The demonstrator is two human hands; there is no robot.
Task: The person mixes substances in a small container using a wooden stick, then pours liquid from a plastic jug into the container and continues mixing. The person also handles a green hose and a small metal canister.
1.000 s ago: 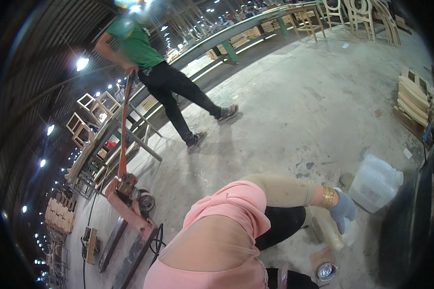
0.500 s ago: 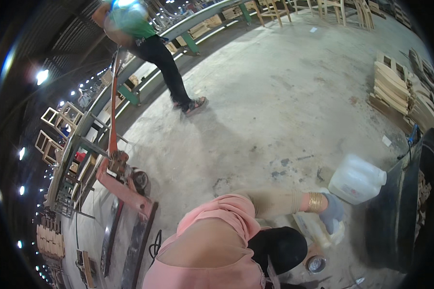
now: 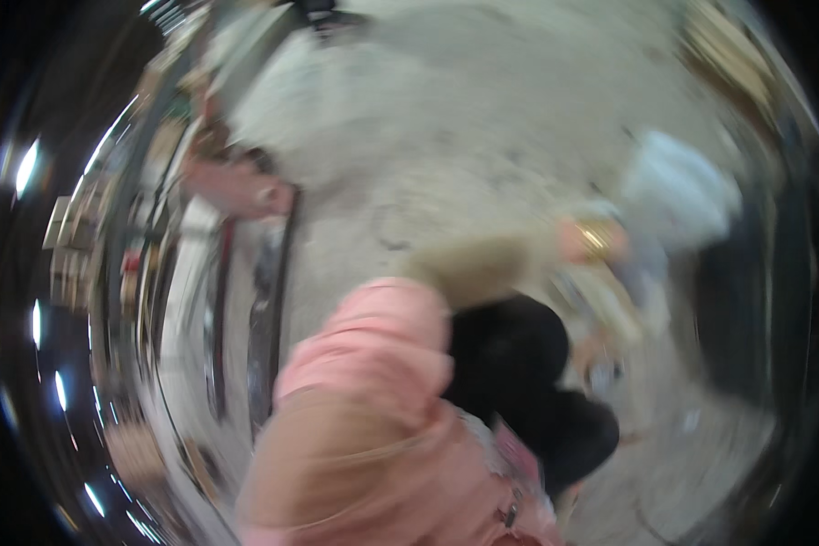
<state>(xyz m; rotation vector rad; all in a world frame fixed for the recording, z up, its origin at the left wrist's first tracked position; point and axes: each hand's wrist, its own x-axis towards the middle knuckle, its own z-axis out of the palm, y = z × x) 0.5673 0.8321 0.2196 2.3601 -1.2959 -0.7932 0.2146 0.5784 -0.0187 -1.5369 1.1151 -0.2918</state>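
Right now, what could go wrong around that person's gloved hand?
The view is blurred, but I see two possible risks. The left hand is close to the pale jug, so a careless swing might knock it. The tin is near a black-clad knee, so shifting that leg could tip it.

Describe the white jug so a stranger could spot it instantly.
Find the large dark shape at the picture's right. Beside its upper left, on the floor, is the jug. It looks bulky and bluish-white, unlike the yellowish container below it.
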